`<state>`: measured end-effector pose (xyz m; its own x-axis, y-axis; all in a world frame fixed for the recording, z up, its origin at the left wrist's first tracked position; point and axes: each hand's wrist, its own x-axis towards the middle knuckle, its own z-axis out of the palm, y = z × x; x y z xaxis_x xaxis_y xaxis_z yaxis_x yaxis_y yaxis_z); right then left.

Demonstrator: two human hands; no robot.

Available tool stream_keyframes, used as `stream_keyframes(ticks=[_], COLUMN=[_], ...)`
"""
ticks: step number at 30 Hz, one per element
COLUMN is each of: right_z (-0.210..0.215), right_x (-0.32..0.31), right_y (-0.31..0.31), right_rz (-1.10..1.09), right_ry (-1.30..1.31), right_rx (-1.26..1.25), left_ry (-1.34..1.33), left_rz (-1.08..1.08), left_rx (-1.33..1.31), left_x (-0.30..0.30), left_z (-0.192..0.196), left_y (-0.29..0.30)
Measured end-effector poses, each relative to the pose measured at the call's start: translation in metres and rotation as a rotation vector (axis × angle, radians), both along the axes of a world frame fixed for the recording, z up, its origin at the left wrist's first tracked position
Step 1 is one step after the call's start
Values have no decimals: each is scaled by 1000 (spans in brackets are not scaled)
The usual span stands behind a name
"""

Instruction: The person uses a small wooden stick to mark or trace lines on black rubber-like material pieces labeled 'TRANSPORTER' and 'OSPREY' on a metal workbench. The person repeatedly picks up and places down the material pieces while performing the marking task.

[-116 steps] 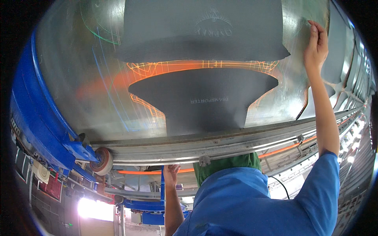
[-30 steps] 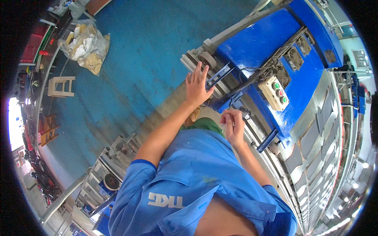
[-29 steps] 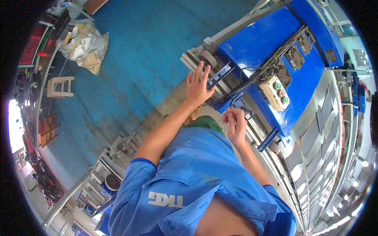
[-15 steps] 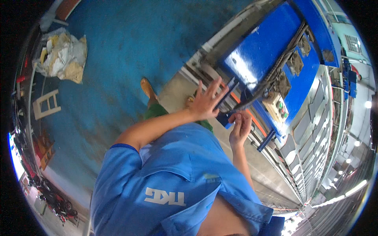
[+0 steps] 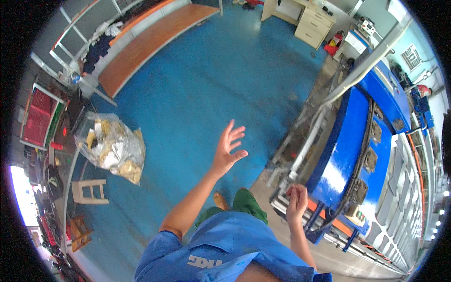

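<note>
My left hand (image 5: 229,148) is raised in the air over the blue floor (image 5: 197,89), palm open and fingers spread, touching nothing. My right hand (image 5: 296,197) is lower and to the right, with its fingers curled in and nothing visible in them. It hovers just beside the metal rail (image 5: 300,155) at the near end of a long blue machine (image 5: 350,145). My blue shirt (image 5: 221,244), a green trouser leg and one foot show below the hands.
A clear plastic bag of scraps (image 5: 112,149) lies on the floor at left, with a small pale stool (image 5: 89,190) below it and red crates (image 5: 40,115) further left. A long wooden platform (image 5: 150,40) and a cream cabinet (image 5: 319,23) stand at the far side.
My left hand has come off the blue machine's frame and swung out over the floor with fingers spread. My right hand has drawn back from the machine. The view has turned toward the floor.
</note>
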<state>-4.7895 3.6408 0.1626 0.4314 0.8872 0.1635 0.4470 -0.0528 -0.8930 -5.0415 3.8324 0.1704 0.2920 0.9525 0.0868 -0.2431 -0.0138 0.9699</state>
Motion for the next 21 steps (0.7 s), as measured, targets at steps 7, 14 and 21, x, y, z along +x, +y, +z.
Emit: stream_keyframes(ticks=[7,14,21], right_z=[-26,-49,-2], right_x=[-35,34,107], right_y=[84,277,489], right_rz=[-80,-51,-17], right_ry=[259,136,162], right_rx=[-22,35,219], left_ry=[-582,-877,-917], left_rz=[-512,-892,-940], left_rx=[-247,-151,-55], left_x=[6,54,95], left_z=[50,95,101], left_y=[157,305,435])
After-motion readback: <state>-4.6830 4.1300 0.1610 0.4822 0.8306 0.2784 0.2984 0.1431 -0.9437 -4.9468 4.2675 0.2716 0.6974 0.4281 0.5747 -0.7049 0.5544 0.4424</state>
